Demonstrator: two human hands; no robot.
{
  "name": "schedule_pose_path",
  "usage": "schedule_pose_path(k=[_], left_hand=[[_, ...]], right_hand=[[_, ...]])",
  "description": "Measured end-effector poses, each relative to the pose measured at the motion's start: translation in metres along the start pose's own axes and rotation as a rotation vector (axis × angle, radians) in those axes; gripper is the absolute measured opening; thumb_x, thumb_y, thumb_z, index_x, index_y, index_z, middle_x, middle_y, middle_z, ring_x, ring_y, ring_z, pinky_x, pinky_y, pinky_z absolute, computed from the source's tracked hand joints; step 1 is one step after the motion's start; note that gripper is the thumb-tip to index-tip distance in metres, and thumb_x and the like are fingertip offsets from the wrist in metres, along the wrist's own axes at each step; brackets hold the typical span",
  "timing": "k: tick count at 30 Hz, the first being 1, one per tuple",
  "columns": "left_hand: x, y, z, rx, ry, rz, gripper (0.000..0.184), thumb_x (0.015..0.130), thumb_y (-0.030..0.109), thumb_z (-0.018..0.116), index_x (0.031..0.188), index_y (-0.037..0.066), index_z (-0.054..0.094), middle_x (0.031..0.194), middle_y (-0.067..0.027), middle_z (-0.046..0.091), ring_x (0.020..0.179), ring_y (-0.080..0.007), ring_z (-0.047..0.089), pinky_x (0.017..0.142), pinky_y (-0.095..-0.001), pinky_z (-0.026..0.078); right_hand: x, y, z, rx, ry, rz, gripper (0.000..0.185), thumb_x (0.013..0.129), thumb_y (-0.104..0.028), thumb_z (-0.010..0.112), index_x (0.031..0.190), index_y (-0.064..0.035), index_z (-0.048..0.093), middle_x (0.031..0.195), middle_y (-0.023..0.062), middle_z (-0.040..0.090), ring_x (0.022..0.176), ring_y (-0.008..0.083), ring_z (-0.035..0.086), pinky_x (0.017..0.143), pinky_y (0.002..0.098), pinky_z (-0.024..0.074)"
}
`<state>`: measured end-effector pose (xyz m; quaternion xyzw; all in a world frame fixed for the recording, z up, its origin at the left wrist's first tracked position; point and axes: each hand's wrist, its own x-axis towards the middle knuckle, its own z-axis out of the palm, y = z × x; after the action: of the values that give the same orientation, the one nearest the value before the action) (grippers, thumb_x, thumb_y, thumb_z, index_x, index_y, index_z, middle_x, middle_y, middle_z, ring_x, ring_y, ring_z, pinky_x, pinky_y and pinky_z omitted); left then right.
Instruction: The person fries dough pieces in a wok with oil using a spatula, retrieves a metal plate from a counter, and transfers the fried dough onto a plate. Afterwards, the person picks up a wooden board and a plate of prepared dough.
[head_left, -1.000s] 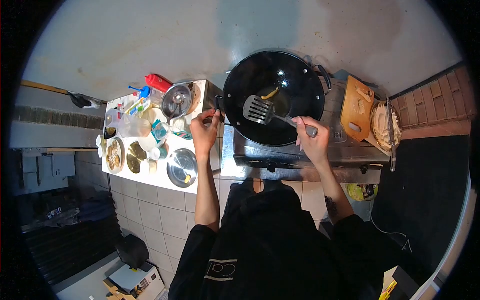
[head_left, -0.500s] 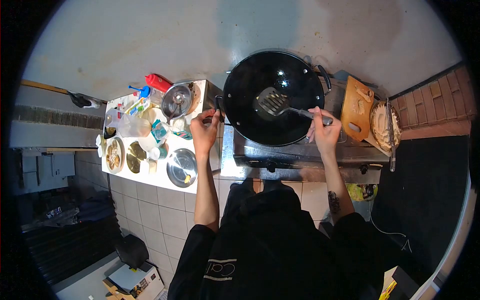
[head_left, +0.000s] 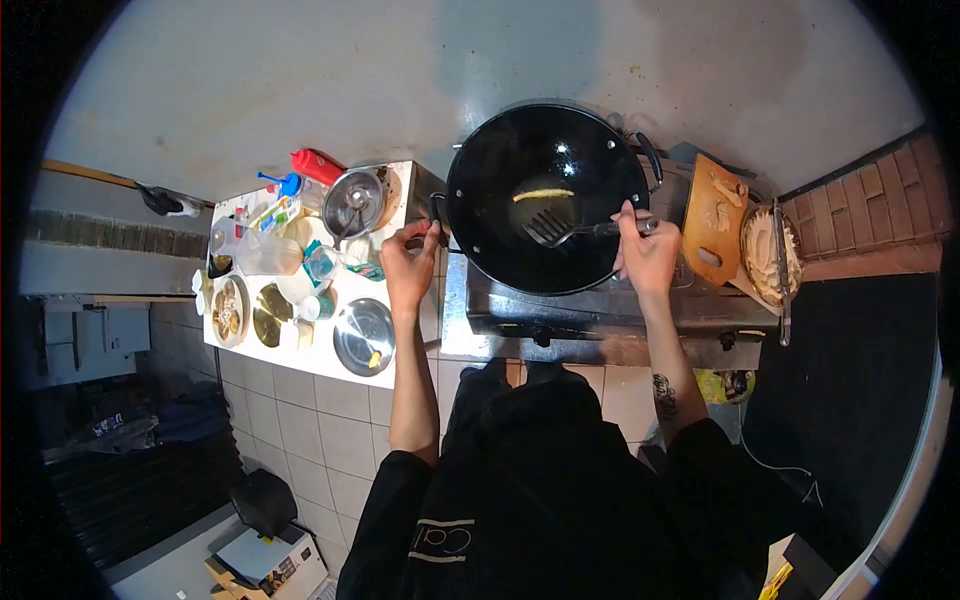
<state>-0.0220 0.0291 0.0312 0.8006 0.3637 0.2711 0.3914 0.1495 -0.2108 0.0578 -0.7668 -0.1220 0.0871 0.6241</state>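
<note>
A large black wok point(head_left: 520, 265) sits on the stove. Inside it a thin yellow strip of food point(head_left: 543, 194) lies in a little oil near the centre. My right hand point(head_left: 645, 250) is closed round the handle of a slotted metal spatula point(head_left: 549, 229), whose head rests in the wok just below the strip. At the wok's left side, my left hand point(head_left: 408, 262) pinches the wok's left loop handle point(head_left: 437, 207) with thumb and fingers, which partly hide it.
Left, a white table point(head_left: 255, 352) bears a steel bowl point(head_left: 353, 204), a steel plate point(head_left: 364, 337), a red bottle point(head_left: 316, 164) and several containers. Right of the wok are a wooden board point(head_left: 712, 222) and a dish of pale food point(head_left: 768, 250) with a metal utensil across it.
My right hand has moved right with the spatula, whose head shifted right and down inside the wok. The yellow strip now lies nearly level, uncovered by the spatula. My left hand has stayed in place.
</note>
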Motion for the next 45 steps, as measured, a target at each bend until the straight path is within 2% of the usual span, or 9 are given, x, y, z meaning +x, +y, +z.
schedule_pose_path(k=[8, 10, 13, 17, 19, 35, 37, 40, 45], left_hand=[[-0.002, 0.006, 0.000, -0.011, 0.021, -0.010, 0.024, 0.081, 0.013, 0.068, 0.091, -0.008, 0.066, 0.075, -0.0127, 0.067, 0.062, -0.0130, 0.060, 0.058, -0.0262, 0.048], [-0.003, 0.009, 0.000, -0.029, 0.010, -0.023, 0.023, 0.081, 0.013, 0.068, 0.091, -0.008, 0.066, 0.074, -0.0118, 0.067, 0.062, -0.0125, 0.060, 0.058, -0.0257, 0.047], [-0.004, 0.010, 0.000, -0.011, 0.027, -0.002, 0.024, 0.081, 0.014, 0.068, 0.091, -0.008, 0.065, 0.073, -0.0117, 0.067, 0.061, -0.0123, 0.060, 0.057, -0.0253, 0.047], [-0.004, 0.005, 0.000, 0.003, 0.021, -0.013, 0.024, 0.081, 0.013, 0.068, 0.092, -0.008, 0.065, 0.073, -0.0123, 0.066, 0.060, -0.0120, 0.060, 0.057, -0.0251, 0.046], [-0.003, 0.005, 0.001, 0.005, 0.018, -0.029, 0.024, 0.081, 0.013, 0.068, 0.092, -0.008, 0.065, 0.072, -0.0130, 0.066, 0.060, -0.0120, 0.060, 0.056, -0.0253, 0.046], [-0.003, 0.010, 0.001, 0.013, 0.051, -0.006, 0.023, 0.080, 0.013, 0.069, 0.091, -0.007, 0.066, 0.071, -0.0109, 0.066, 0.056, -0.0108, 0.058, 0.053, -0.0250, 0.045], [-0.003, 0.013, -0.002, 0.026, -0.028, -0.079, 0.032, 0.083, 0.020, 0.068, 0.097, -0.008, 0.065, 0.081, -0.0170, 0.067, 0.070, -0.0198, 0.065, 0.061, -0.0288, 0.049], [-0.003, 0.007, 0.002, -0.009, 0.039, -0.002, 0.024, 0.081, 0.014, 0.069, 0.090, -0.007, 0.066, 0.071, -0.0110, 0.066, 0.058, -0.0118, 0.059, 0.056, -0.0257, 0.046], [-0.002, 0.004, 0.002, -0.005, 0.027, -0.017, 0.024, 0.081, 0.014, 0.069, 0.090, -0.008, 0.066, 0.073, -0.0124, 0.066, 0.060, -0.0130, 0.060, 0.056, -0.0261, 0.047]], right_hand=[[0.017, 0.002, 0.018, -0.077, 0.010, -0.062, 0.038, 0.087, -0.018, 0.058, 0.055, 0.0004, 0.056, 0.040, 0.0051, 0.049, 0.031, 0.0117, 0.048, 0.032, 0.0273, 0.0341], [0.021, 0.007, 0.021, -0.083, 0.008, -0.151, 0.033, 0.090, -0.022, 0.058, 0.071, 0.0035, 0.065, 0.043, 0.0043, 0.051, 0.031, 0.0095, 0.047, 0.030, 0.0231, 0.0311], [0.024, 0.006, 0.025, -0.062, 0.015, -0.139, 0.032, 0.087, -0.017, 0.058, 0.061, 0.0015, 0.059, 0.041, 0.0052, 0.049, 0.034, 0.0110, 0.049, 0.034, 0.0273, 0.0349], [0.027, 0.002, 0.024, -0.034, 0.023, -0.096, 0.030, 0.087, -0.017, 0.059, 0.064, 0.0018, 0.060, 0.042, 0.0047, 0.050, 0.034, 0.0108, 0.049, 0.036, 0.0269, 0.0349], [0.030, 0.008, 0.026, -0.107, 0.000, -0.247, 0.028, 0.087, -0.018, 0.060, 0.068, 0.0018, 0.062, 0.043, 0.0037, 0.050, 0.034, 0.0104, 0.049, 0.037, 0.0264, 0.0346], [0.033, 0.008, 0.034, 0.019, -0.072, -0.135, 0.023, 0.089, -0.018, 0.059, 0.077, 0.0015, 0.066, 0.044, 0.0030, 0.051, 0.036, 0.0084, 0.050, 0.034, 0.0241, 0.0352], [0.032, 0.007, 0.036, 0.003, -0.060, -0.146, 0.023, 0.089, -0.018, 0.059, 0.078, 0.0013, 0.066, 0.045, 0.0033, 0.051, 0.036, 0.0083, 0.050, 0.034, 0.0237, 0.0352], [0.032, 0.008, 0.036, 0.047, -0.082, -0.156, 0.024, 0.089, -0.018, 0.059, 0.078, 0.0022, 0.066, 0.045, 0.0030, 0.052, 0.036, 0.0083, 0.050, 0.033, 0.0232, 0.0359], [0.026, 0.009, 0.032, 0.169, -0.152, -0.054, 0.026, 0.090, -0.018, 0.058, 0.079, 0.0048, 0.064, 0.046, 0.0025, 0.052, 0.036, 0.0081, 0.050, 0.033, 0.0229, 0.0358]])
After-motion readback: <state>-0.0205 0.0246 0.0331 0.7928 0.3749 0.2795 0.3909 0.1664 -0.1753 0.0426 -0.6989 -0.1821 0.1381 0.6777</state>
